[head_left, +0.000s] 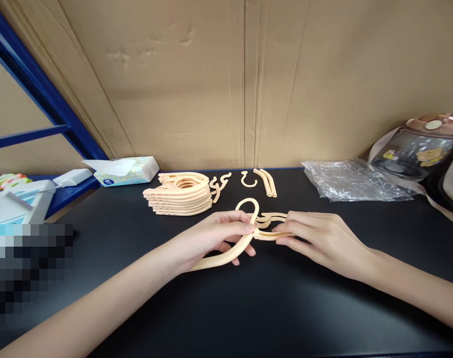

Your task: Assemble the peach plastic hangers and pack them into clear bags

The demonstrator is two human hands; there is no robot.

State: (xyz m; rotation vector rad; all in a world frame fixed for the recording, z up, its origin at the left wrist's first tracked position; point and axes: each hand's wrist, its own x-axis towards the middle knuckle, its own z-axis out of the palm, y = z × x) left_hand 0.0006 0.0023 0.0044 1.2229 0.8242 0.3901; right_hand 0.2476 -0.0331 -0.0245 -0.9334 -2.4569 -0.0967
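Observation:
Between my hands is a cream plastic clothes hanger (pixel 226 257), its hook curving up at the middle. My left hand (pixel 219 231) grips its left arm close to the hook, with the thumb near the joint. The fingers of my right hand (pixel 319 238) pinch the right arm, whose outer end they cover. Just behind, more cream hanger pieces (pixel 273 218) lie on the table, partly hidden by my hands. A stack of folded cream hangers (pixel 180 196) rests farther back to the left.
Loose hooks (pixel 249 180) and straight hanger arms (pixel 265 183) lie at the back of the black table (pixel 226 318). A tissue pack (pixel 127 170) sits back left. Clear plastic bags (pixel 355 180) and a strapped bottle (pixel 416 149) stand back right, before a cardboard wall (pixel 182 84).

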